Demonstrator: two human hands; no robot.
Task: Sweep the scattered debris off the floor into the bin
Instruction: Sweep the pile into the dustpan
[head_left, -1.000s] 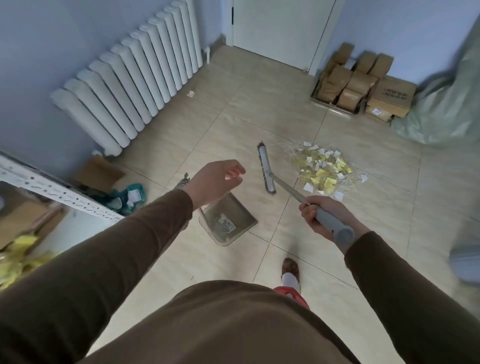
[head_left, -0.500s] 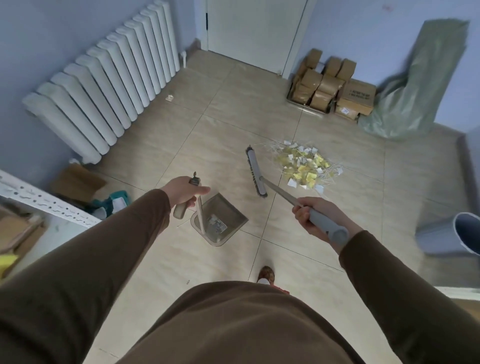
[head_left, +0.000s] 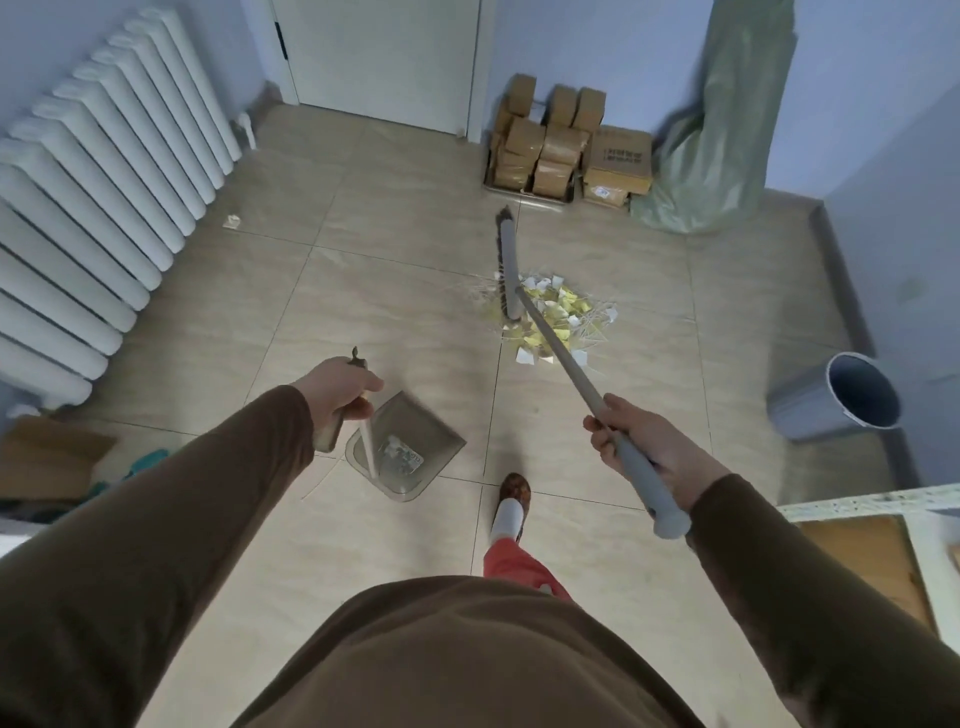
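Head view: right hand (head_left: 647, 452) grips the broom (head_left: 550, 332) handle; its head sits over the debris pile (head_left: 558, 317) ahead of that hand. Left hand (head_left: 337, 389) grips the dustpan (head_left: 410, 447) handle, pan below it. Bin (head_left: 852, 395) right of the right hand. Risk: pan well apart from pile, so a hard stroke scatters paper past it.

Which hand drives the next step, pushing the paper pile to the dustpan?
Right hand: it grips the grey-handled broom, head at the yellow-white paper scrap pile. Left hand holds the tan dustpan.
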